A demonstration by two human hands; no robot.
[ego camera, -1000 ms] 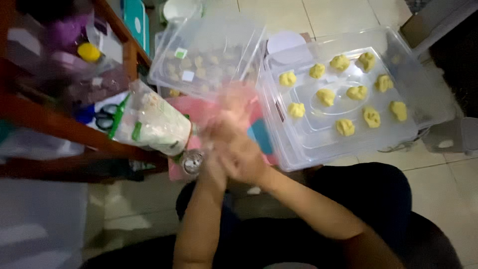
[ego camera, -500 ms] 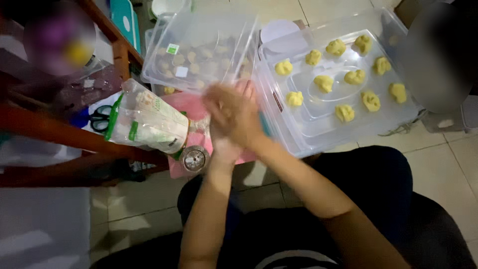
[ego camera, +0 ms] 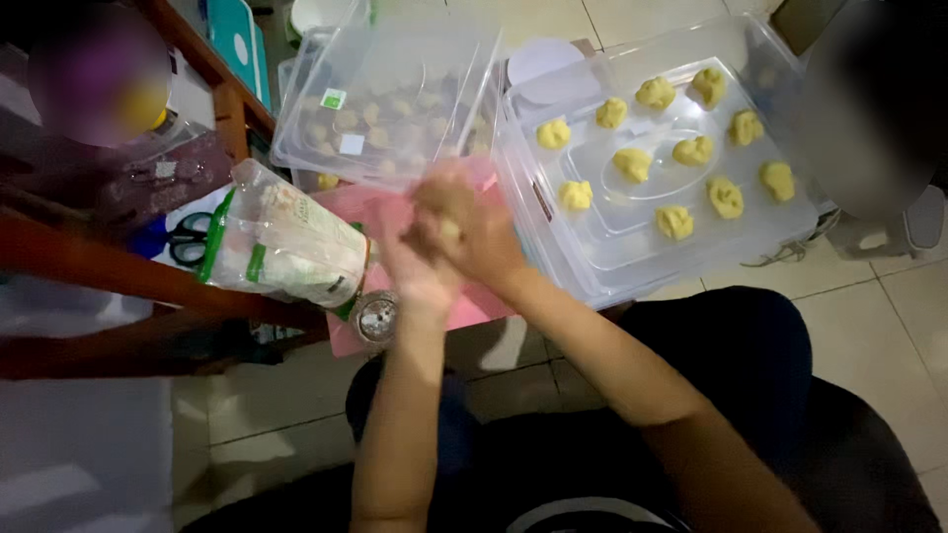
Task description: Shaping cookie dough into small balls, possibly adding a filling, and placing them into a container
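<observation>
Both forearms stretched forward from the lap, meeting over a pink mat (ego camera: pixel 474 306) on the floor. Left hand (ego camera: pixel 420 271) below, palm up; right hand (ego camera: pixel 474 237) above it, palm down, pressed together. Hands blurred by motion, closed around a small lump of dough (ego camera: pixel 449 229), only a pale bit seen between the palms.

At 1 o'clock from the hands, a clear plastic tray (ego camera: pixel 602 247) on the floor, just beside the mat. On the tray, ten yellow dough pieces (ego camera: pixel 632 163) counted, in loose rows, apart from each other. At 11 o'clock, a clear box (ego camera: pixel 395 59), tilted, with many small brownish pieces inside; number not possible to count through the plastic. At 9 o'clock, one plastic bag of white powder (ego camera: pixel 286 247) lying on its side, and one small round metal lid (ego camera: pixel 375 316) at 7 o'clock, touching the mat. Farther at 9 o'clock, one pair of scissors (ego camera: pixel 188 237) with dark handles.
</observation>
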